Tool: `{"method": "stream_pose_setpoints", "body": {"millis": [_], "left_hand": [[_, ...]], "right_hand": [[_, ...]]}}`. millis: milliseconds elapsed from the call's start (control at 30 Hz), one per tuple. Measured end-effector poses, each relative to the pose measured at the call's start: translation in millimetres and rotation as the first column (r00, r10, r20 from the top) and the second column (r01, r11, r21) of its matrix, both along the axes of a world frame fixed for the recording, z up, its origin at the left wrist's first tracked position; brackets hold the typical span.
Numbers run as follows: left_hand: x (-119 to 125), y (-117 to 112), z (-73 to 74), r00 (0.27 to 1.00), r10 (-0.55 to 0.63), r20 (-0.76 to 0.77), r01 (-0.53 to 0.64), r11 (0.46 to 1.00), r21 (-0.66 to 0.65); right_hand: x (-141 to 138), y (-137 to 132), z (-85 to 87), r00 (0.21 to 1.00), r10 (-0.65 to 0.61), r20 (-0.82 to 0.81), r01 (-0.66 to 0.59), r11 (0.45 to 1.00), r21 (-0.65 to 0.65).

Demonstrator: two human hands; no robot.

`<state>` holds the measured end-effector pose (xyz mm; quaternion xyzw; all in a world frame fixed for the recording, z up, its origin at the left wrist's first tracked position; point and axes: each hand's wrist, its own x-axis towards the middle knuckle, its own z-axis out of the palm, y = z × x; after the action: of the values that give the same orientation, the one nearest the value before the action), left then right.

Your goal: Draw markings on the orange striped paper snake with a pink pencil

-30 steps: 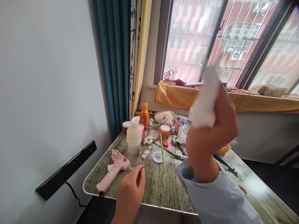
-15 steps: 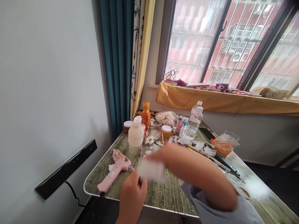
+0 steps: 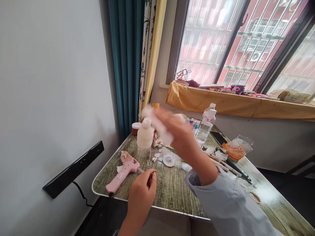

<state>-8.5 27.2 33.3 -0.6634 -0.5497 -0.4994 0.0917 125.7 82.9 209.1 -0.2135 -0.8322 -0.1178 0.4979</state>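
My right hand (image 3: 176, 129), smeared by motion, is raised over the crowded middle of the table. It grips a soft white piece (image 3: 161, 126) that looks like a tissue; the blur hides its exact shape. My left hand (image 3: 142, 188) is closed in a loose fist near the front edge, and whatever may be inside it is hidden. Just left of that fist lies a pink glue gun (image 3: 125, 173), its nozzle pointing right. A cream-coloured, padded bottle shape (image 3: 145, 136) stands upright behind it on a clear base. A small clear round dish (image 3: 169, 159) sits between my hands.
Water bottles (image 3: 205, 127) stand at the back right. An orange-printed plastic packet (image 3: 235, 149) lies near the right edge, beside dark-handled tools (image 3: 237, 170). A brown jar with a white lid (image 3: 136, 127) is at the back left. A black bar (image 3: 73, 168) runs along the wall.
My right hand has lifted the white piece away from beside my left hand, up and toward the back of the table. The clear dish has come into view. My left hand has barely moved.
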Motion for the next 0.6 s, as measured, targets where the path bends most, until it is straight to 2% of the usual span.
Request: {"method": "stream_pose_setpoints", "body": {"millis": [67,100,167,233,267,333,400,467,533,600], "left_hand": [[0,0,0.4,1.0,0.001,-0.004,-0.001,1.0,0.006],[0,0,0.6,1.0,0.001,-0.008,-0.001,1.0,0.015],[1,-1,0.9,1.0,0.0,-0.02,0.001,0.999,0.035],[1,-2,0.5,0.999,0.0,-0.035,0.002,0.998,0.062],[1,-2,0.1,0.999,0.0,-0.043,0.003,0.997,0.077],[1,-3,-0.7,0.998,0.001,-0.064,0.006,0.993,0.117],[1,-5,-0.3,0.996,0.013,-0.086,0.002,0.985,0.175],[3,-7,3.6,0.993,0.042,-0.11,-0.013,0.969,0.248],[11,-7,13.2,0.985,0.068,-0.158,-0.017,0.952,0.305],[25,-5,28.4,0.967,0.089,-0.24,-0.012,0.952,0.305]], "right_hand": [[0,1,1.1,0.991,0.107,0.076,-0.108,0.994,0.008],[3,-2,4.1,0.992,0.115,0.042,-0.116,0.993,0.02],[14,-10,13.1,0.986,0.055,-0.157,-0.047,0.998,0.052],[26,-18,20.2,0.916,-0.033,-0.399,0.071,0.994,0.082],[31,-21,20.7,0.9,-0.061,-0.432,0.101,0.992,0.07],[36,-22,13.8,0.918,-0.11,-0.381,0.117,0.993,-0.005],[38,-17,-1.0,0.96,-0.137,-0.245,0.112,0.987,-0.116],[42,-10,-16.8,0.966,-0.178,-0.189,0.139,0.97,-0.2],[47,-5,-27.4,0.961,-0.211,-0.181,0.166,0.957,-0.239],[54,-5,-31.1,0.955,-0.231,-0.187,0.18,0.95,-0.254]]}}
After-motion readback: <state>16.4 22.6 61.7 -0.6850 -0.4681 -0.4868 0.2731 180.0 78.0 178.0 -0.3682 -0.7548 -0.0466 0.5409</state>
